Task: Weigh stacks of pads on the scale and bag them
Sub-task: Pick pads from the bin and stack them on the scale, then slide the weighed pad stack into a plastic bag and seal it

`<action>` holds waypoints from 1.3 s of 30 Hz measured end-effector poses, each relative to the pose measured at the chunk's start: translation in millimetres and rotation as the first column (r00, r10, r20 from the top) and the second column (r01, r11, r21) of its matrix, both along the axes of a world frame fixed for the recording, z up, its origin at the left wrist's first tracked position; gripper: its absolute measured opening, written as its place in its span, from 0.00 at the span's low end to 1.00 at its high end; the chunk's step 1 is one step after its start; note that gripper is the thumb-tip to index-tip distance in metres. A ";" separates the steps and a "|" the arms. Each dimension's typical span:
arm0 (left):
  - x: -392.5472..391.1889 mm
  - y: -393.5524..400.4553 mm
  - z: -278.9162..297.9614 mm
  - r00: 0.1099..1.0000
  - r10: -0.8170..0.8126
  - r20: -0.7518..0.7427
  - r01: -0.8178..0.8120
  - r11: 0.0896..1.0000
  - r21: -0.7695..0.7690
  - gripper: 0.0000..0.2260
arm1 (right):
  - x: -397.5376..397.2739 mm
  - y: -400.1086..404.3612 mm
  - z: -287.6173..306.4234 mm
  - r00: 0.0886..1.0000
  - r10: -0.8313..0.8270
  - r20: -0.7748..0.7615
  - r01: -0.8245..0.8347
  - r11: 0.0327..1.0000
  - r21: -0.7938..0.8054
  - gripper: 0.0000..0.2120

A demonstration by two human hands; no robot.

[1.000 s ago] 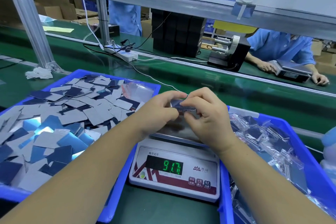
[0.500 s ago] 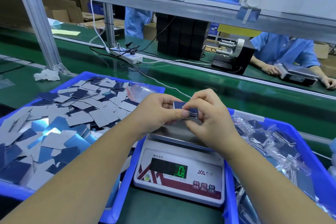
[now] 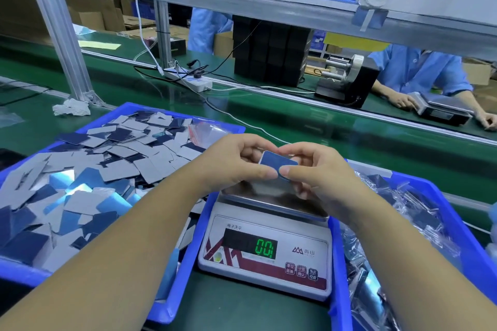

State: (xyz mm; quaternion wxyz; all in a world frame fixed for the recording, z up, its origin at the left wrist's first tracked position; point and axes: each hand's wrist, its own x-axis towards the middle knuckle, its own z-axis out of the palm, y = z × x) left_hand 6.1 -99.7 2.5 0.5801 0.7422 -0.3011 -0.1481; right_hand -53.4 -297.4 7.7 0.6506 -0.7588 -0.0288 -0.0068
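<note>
A small stack of blue pads (image 3: 277, 163) is held above the steel pan of the white scale (image 3: 269, 247). My left hand (image 3: 236, 161) pinches its left edge and my right hand (image 3: 314, 169) pinches its right edge, thumbs near the front corner. The scale's green display reads 00 and its pan is bare. Loose grey and blue pads (image 3: 88, 177) fill the blue bin on the left (image 3: 185, 271). Clear bags holding pads (image 3: 403, 217) lie in the blue bin on the right (image 3: 462, 228).
A green conveyor belt (image 3: 309, 126) runs behind the bins, with a power strip (image 3: 188, 80) and cables on it. Black boxes (image 3: 271, 54) and a tape dispenser (image 3: 347, 78) stand beyond. A person in blue works at another scale (image 3: 443, 109) at far right. An aluminium frame post (image 3: 61, 35) rises at left.
Both hands have lifted the pad stack off the scale pan and tilted its blue face up. The display dropped from 97 to 00. The view has shifted slightly.
</note>
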 end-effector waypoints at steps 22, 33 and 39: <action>77.4 9.4 -25.5 0.799 0.353 0.487 -0.585 0.268 0.766 0.20 | 7.8 5.6 -12.7 0.950 0.015 0.312 0.252 0.552 -0.795 0.09; 71.3 26.9 -14.1 0.524 0.688 0.502 -0.844 0.498 0.199 0.17 | 4.3 8.0 -8.6 0.964 -0.004 0.266 0.219 0.576 -0.787 0.10; 49.2 17.7 22.1 0.649 0.685 0.330 -0.735 0.677 0.038 0.08 | 5.0 8.7 -6.5 0.974 -0.001 0.227 0.195 0.514 -0.835 0.09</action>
